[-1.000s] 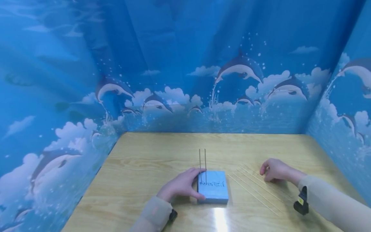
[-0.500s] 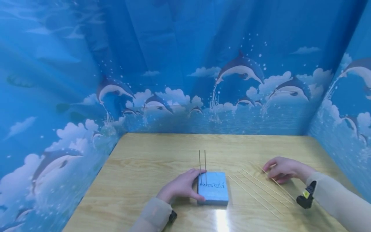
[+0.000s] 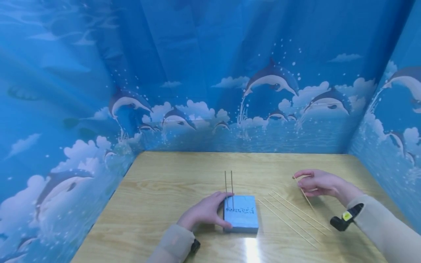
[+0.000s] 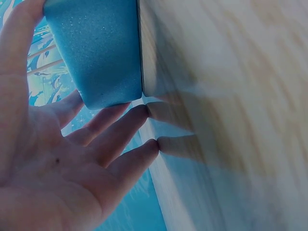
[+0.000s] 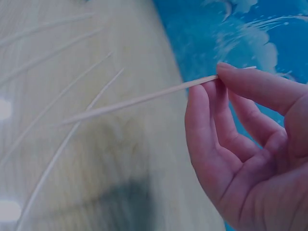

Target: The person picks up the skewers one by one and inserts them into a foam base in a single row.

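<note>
A blue foam block [image 3: 243, 221] with a row of small holes across its top lies on the wooden table. Two thin wooden skewers [image 3: 232, 188] stand upright in its left side. My left hand [image 3: 204, 212] holds the block from the left, thumb at the near corner and forefinger at the far one. In the left wrist view the block [image 4: 98, 53] sits between thumb and fingers. My right hand [image 3: 320, 183] pinches one skewer [image 5: 139, 99] near its end, between thumb and fingertips. That skewer slants down toward the table, raised above it.
Several more skewers [image 3: 287, 223] lie roughly parallel and slanted on the table [image 3: 171, 175], between the block and my right hand. A blue dolphin-print curtain [image 3: 197, 73] surrounds the table at the back and both sides.
My right hand has taken hold of a skewer from the right of the row and raised it off the table. The left hand and the block stay put.
</note>
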The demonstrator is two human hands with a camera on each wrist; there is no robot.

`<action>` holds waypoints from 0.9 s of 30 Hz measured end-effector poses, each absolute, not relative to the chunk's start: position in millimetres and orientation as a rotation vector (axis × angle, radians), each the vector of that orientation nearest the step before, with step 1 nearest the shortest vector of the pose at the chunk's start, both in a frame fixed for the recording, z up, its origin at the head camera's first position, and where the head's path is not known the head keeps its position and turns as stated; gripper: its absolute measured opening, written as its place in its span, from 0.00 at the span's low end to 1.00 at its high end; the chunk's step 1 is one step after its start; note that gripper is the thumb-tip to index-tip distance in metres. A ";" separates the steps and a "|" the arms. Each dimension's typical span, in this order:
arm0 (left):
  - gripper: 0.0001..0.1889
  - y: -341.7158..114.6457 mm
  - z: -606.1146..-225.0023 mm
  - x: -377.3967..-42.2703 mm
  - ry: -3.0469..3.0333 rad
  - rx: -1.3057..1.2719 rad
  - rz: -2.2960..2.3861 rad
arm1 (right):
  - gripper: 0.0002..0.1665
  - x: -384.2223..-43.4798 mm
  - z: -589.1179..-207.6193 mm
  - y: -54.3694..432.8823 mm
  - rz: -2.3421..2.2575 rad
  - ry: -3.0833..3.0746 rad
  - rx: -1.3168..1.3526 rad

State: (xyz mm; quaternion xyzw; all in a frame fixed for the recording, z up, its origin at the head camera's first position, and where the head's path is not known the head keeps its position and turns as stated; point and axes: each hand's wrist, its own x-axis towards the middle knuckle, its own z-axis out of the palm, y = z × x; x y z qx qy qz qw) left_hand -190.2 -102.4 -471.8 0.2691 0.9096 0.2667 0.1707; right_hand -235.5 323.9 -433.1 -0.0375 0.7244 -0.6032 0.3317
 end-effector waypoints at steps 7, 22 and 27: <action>0.57 -102.8 -474.0 -190.0 2.585 0.768 0.754 | 0.15 -234.8 -408.9 308.2 -1.699 1.805 -0.207; 0.57 -103.6 -472.7 -190.3 2.588 0.765 0.762 | 0.18 -214.4 -372.1 261.0 -2.008 1.763 -0.357; 0.58 -104.0 -473.6 -190.1 2.591 0.777 0.763 | 0.18 -196.9 -363.2 232.9 -2.108 1.875 -0.454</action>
